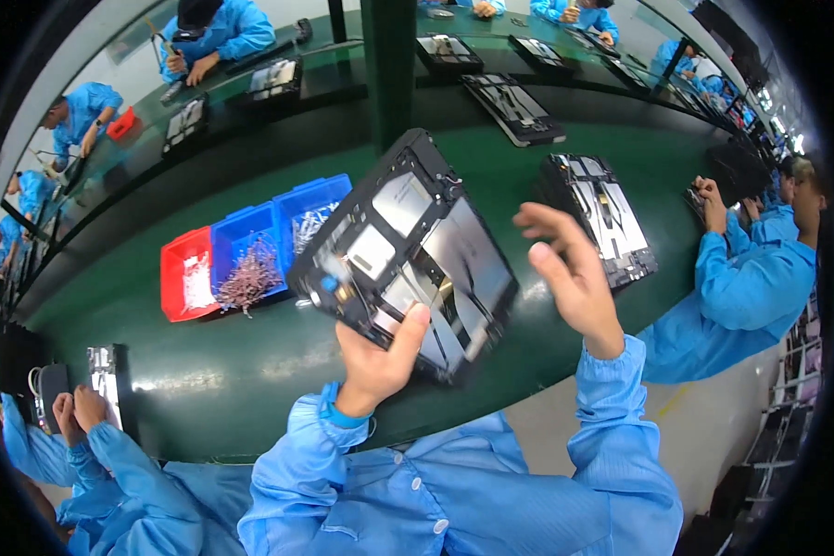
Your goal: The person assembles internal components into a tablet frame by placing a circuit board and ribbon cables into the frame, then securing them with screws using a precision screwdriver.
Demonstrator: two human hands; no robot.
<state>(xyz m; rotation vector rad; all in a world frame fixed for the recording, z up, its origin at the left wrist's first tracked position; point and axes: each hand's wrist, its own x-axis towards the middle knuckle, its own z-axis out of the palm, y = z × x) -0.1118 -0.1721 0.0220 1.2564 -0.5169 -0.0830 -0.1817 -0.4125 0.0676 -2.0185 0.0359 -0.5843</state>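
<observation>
The electronic device, its lower edges blurred, hides most fingers of the left hand.

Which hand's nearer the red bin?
Left. The left hand, holding the tilted device, is right of the red bin; the right hand, empty, is farther right, beyond the device.

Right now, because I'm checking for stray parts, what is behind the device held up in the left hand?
Past the edges of the device, the green table and part of a blue bin holding pale pieces show. Whatever else it covers cannot be seen.
</observation>
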